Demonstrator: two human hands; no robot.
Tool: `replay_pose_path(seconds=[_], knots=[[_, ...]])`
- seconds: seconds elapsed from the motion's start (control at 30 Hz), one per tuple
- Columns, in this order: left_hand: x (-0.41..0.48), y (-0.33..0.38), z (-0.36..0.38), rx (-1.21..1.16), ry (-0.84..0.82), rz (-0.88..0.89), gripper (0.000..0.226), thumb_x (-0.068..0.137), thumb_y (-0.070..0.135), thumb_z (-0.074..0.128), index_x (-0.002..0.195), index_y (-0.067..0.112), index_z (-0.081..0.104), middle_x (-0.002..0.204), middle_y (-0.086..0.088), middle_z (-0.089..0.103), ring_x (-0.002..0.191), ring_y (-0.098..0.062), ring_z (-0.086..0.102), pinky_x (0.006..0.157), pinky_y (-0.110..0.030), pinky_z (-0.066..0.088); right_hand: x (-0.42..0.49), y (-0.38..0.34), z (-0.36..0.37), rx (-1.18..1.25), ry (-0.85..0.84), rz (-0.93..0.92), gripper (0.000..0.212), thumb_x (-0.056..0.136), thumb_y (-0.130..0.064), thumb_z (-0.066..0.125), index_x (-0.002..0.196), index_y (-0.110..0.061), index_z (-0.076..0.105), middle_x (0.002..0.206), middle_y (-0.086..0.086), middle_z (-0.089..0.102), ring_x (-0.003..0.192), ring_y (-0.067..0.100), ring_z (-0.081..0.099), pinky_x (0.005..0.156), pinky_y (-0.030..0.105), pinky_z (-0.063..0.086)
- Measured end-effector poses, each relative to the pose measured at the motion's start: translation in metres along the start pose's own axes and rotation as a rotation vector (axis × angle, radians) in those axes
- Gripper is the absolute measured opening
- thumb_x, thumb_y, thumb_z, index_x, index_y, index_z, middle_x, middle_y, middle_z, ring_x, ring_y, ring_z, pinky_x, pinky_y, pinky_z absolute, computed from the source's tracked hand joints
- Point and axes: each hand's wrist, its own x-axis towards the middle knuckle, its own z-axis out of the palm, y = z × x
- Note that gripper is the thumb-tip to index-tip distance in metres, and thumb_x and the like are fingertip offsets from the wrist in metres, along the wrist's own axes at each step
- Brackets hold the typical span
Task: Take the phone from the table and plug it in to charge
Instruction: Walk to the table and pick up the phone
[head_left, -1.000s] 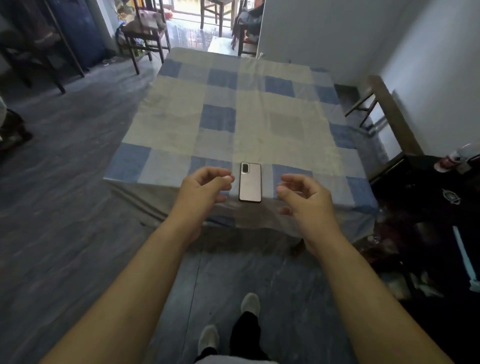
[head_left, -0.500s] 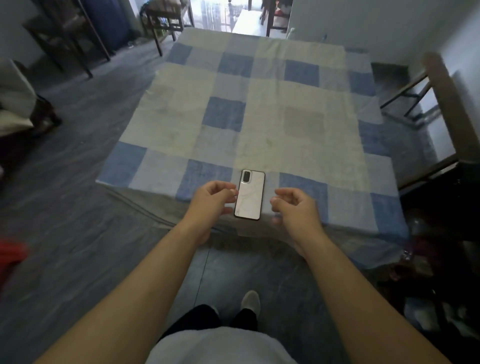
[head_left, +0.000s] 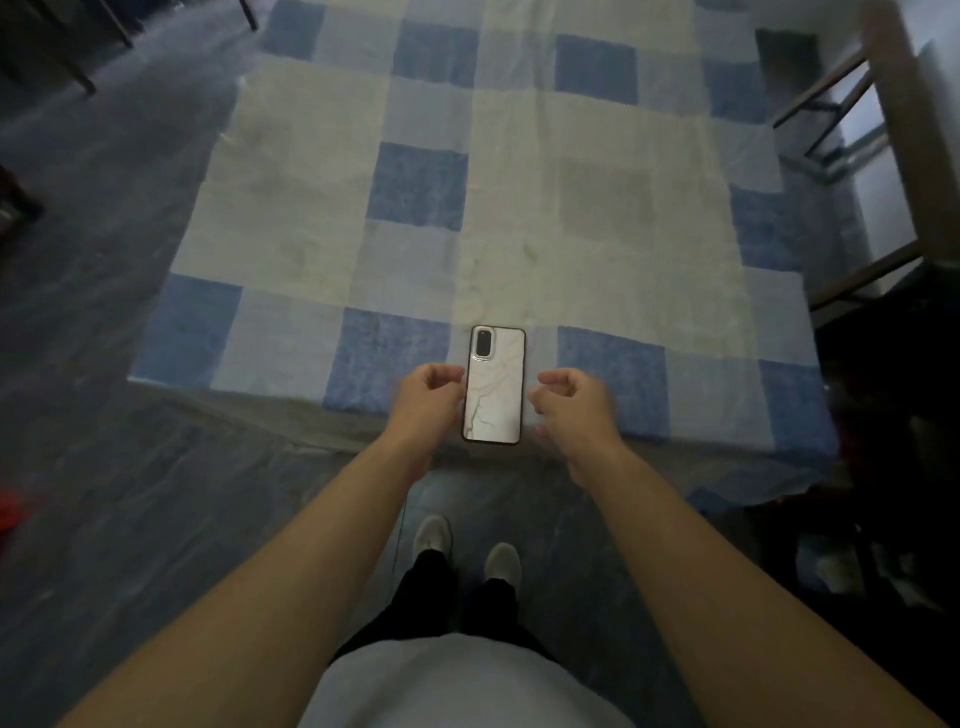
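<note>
Checked bench (head_left: 597, 218) w/ phone (head_left: 493, 387) at edge — left hand (head_left: 431, 397) & right hand (head_left: 574, 402) flank it, fingers slack, empty — pinch long sides.

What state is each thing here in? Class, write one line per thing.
phone: flat on the tablecloth, back up, unheld.
left hand: loosely curled at the phone's left side, holding nothing.
right hand: loosely curled right of the phone, holding nothing.
tablecloth: spread out, hanging over the near edge.
</note>
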Motion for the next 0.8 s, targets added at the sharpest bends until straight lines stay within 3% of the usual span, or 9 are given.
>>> replay_pose_path(seconds=[0.07,0.17,0.27,0.37,0.5,0.6,0.8], knots=[[0.007,-0.002,0.002,0.007,-0.021,-0.019,0.024,0.096,-0.002,0.054,0.115,0.01,0.063,0.095,0.003,0.064,0.084,-0.007,0.061,0.07,-0.023,0.052,0.005,0.001,0.005,0.001,0.006,0.038,0.021,0.091,-0.01,0.066,0.11,-0.018,0.063,0.1,0.001,0.066,0.099,0.026,0.066,0.088,0.046,0.059],[0.016,-0.004,0.005,0.035,-0.052,-0.057,0.025,0.094,-0.004,0.052,0.107,0.015,0.062,0.099,-0.001,0.067,0.087,-0.011,0.064,0.07,-0.026,0.053,0.011,0.001,0.013,-0.009,-0.001,0.093,0.029,0.092,-0.01,0.066,0.121,-0.012,0.061,0.11,0.006,0.063,0.101,0.025,0.064,0.093,0.049,0.058],[0.021,-0.007,0.008,0.068,-0.086,-0.097,0.028,0.093,-0.003,0.051,0.111,0.014,0.064,0.111,-0.008,0.071,0.101,-0.023,0.068,0.082,-0.037,0.059,0.017,0.002,0.02,0.005,-0.024,0.144,0.033,0.093,-0.009,0.065,0.126,-0.01,0.058,0.103,0.0,0.059,0.088,0.015,0.058,0.093,0.044,0.057],[0.023,-0.011,0.009,0.089,-0.092,-0.109,0.024,0.092,0.0,0.056,0.101,0.021,0.062,0.11,-0.006,0.069,0.103,-0.024,0.066,0.089,-0.044,0.059,0.021,0.005,0.025,-0.004,-0.03,0.174,0.033,0.093,-0.008,0.065,0.125,-0.009,0.057,0.096,-0.004,0.055,0.079,0.008,0.052,0.085,0.04,0.053],[0.025,-0.017,0.01,0.102,-0.067,-0.105,0.029,0.09,-0.005,0.057,0.111,0.014,0.064,0.115,-0.009,0.07,0.108,-0.025,0.067,0.096,-0.048,0.059,0.024,0.009,0.03,-0.029,-0.009,0.182,0.032,0.092,-0.006,0.064,0.124,-0.008,0.059,0.11,0.005,0.059,0.093,0.018,0.058,0.086,0.039,0.055],[0.027,-0.021,0.01,0.119,-0.043,-0.087,0.035,0.089,-0.012,0.054,0.115,0.011,0.063,0.117,-0.01,0.071,0.106,-0.023,0.067,0.095,-0.046,0.059,0.027,0.012,0.032,-0.059,0.023,0.171,0.031,0.09,-0.004,0.066,0.12,-0.008,0.061,0.109,0.005,0.061,0.102,0.023,0.062,0.092,0.042,0.056],[0.031,-0.021,0.01,0.098,-0.027,-0.089,0.033,0.089,-0.014,0.054,0.098,0.017,0.062,0.106,-0.004,0.072,0.098,-0.017,0.07,0.081,-0.037,0.062,0.032,0.015,0.033,-0.063,0.041,0.171,0.02,0.088,-0.002,0.064,0.101,-0.015,0.057,0.102,0.006,0.065,0.094,0.022,0.065,0.069,0.03,0.052]])
